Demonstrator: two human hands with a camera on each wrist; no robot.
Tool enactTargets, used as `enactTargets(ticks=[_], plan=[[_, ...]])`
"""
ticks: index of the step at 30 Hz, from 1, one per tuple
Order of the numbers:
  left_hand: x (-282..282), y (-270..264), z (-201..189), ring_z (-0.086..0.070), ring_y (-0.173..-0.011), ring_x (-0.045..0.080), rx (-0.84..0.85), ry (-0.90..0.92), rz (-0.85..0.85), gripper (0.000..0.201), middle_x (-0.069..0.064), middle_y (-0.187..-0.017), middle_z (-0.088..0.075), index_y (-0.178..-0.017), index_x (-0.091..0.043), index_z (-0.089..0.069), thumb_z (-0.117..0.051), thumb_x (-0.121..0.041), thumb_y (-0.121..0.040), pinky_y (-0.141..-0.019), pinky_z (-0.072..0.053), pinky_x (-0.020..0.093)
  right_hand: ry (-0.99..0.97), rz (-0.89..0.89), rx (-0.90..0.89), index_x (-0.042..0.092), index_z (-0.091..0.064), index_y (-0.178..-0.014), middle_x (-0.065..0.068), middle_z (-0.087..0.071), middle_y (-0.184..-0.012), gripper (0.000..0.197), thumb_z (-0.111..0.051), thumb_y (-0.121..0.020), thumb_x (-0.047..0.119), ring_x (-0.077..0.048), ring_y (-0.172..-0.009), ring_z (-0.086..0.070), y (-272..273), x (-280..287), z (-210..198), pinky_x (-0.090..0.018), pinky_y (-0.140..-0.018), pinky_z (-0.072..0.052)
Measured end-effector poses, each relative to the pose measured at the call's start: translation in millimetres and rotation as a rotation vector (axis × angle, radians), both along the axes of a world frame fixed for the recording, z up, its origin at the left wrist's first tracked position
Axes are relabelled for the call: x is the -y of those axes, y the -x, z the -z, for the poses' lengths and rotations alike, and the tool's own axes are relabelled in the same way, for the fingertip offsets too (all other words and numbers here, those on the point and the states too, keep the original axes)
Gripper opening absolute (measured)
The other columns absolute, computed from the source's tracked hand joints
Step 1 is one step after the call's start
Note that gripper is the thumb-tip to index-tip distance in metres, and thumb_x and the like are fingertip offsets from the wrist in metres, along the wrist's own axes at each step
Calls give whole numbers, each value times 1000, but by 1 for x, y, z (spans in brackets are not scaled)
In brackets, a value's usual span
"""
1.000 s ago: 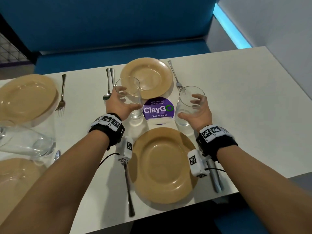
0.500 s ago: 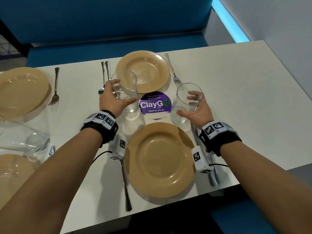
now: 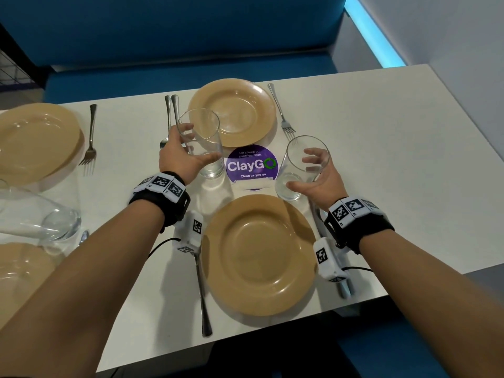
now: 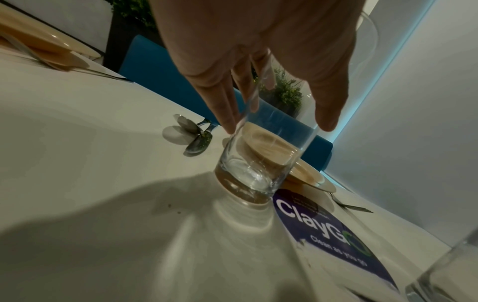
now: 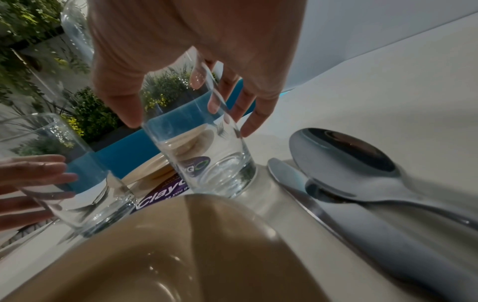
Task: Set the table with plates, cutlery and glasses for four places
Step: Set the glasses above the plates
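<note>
Two clear glasses stand on the white table (image 3: 381, 148), one on each side of a purple sticker (image 3: 251, 165). My left hand (image 3: 192, 148) holds the left glass (image 3: 203, 159), fingers behind it and thumb in front; the left wrist view shows this glass (image 4: 258, 163) with its base on the table. My right hand (image 3: 302, 173) curls loosely round the right glass (image 3: 294, 184), thumb low near the base and fingers spread behind. The right wrist view shows that glass (image 5: 207, 163) standing by a knife (image 5: 297, 183) and a spoon (image 5: 349, 155). A tan plate (image 3: 259, 255) lies just in front of me.
A fork (image 3: 201, 290) lies left of the near plate. The far plate (image 3: 234, 110) has a fork (image 3: 281, 110) on its right and cutlery (image 3: 171, 115) on its left. Two more plates (image 3: 35, 140) (image 3: 21, 268), a fork (image 3: 90, 137) and another glass (image 3: 41, 216) are at the left.
Both glasses stay beside the sticker with my hands round them. The fingers of my right hand have spread a little. The head view has shifted slightly.
</note>
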State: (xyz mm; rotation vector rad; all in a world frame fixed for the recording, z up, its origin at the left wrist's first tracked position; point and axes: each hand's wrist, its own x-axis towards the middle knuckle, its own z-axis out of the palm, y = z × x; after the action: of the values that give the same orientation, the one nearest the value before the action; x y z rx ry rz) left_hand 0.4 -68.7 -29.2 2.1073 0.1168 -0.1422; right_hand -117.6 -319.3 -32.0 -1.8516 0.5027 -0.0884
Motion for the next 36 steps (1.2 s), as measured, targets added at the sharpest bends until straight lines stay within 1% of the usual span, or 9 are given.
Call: enactTargets(ticks=[4, 8, 11, 13, 18, 21, 24, 31, 36], plan=[[-1, -4, 1, -57, -108, 18, 7, -19, -22, 78, -3, -120, -59, -125, -30, -46, -88, -36, -59, -94, -46, 30, 19, -4, -3, 30, -44, -116, 4, -53, -115, 67, -80, -64, 8, -14, -105, -53, 0, 1, 2, -13, -78, -41], [-1, -6, 1, -57, -108, 18, 14, -19, -32, 78, -2, -119, -59, -124, -30, -46, -87, -39, -58, -94, -46, 30, 22, -20, -11, 31, -43, -116, 4, -53, -116, 69, -81, -64, 8, -15, -106, -53, -1, 2, 2, -16, -79, -43], [-1, -6, 2, -57, -108, 17, 20, -25, -28, 79, -2, -119, -59, -125, -29, -46, -87, -39, -59, -95, -46, 32, 34, -24, -15, 31, -43, -116, 5, -52, -115, 68, -81, -64, 8, -13, -106, -53, -1, 4, 2, -21, -85, -43], [-1, -7, 2, -56, -107, 17, 26, -32, -28, 79, -3, -119, -59, -125, -29, -45, -87, -40, -59, -94, -46, 31, 36, -22, -14, 31, -43, -115, 5, -52, -114, 67, -80, -64, 7, -13, -107, -52, -1, 4, 1, -24, -89, -43], [-1, -8, 3, -57, -109, 16, 23, -31, -47, 79, -4, -120, -59, -126, -29, -45, -86, -39, -60, -95, -46, 31, 33, -24, -21, 32, -43, -117, 5, -52, -116, 70, -82, -64, 9, -14, -110, -52, -3, 5, 1, -29, -95, -44], [-2, -9, 3, -57, -108, 16, 21, -32, -43, 80, -4, -120, -59, -126, -29, -45, -87, -39, -60, -95, -47, 32, 29, -25, -19, 32, -44, -119, 5, -53, -117, 72, -83, -63, 10, -15, -111, -53, -2, 7, 1, -31, -95, -45], [-2, -10, 3, -58, -107, 17, 25, -44, -32, 80, -4, -119, -59, -127, -28, -44, -86, -40, -60, -95, -47, 34, 32, -25, -23, 32, -44, -116, 6, -54, -115, 71, -84, -62, 10, -15, -111, -54, -2, 8, 2, -30, -94, -46], [-5, -12, 3, -58, -105, 16, 23, -45, -37, 80, -5, -118, -59, -126, -29, -44, -86, -41, -59, -95, -47, 33, 48, -28, -21, 32, -43, -115, 6, -53, -114, 70, -83, -62, 10, -13, -108, -54, -5, 7, 1, -27, -91, -46], [-6, -13, 5, -58, -103, 15, 25, -32, -34, 80, -5, -116, -59, -126, -29, -44, -86, -40, -59, -92, -46, 29, 42, -37, -14, 32, -43, -115, 6, -53, -113, 71, -83, -62, 7, -15, -109, -54, -4, 7, 3, -27, -90, -46]])
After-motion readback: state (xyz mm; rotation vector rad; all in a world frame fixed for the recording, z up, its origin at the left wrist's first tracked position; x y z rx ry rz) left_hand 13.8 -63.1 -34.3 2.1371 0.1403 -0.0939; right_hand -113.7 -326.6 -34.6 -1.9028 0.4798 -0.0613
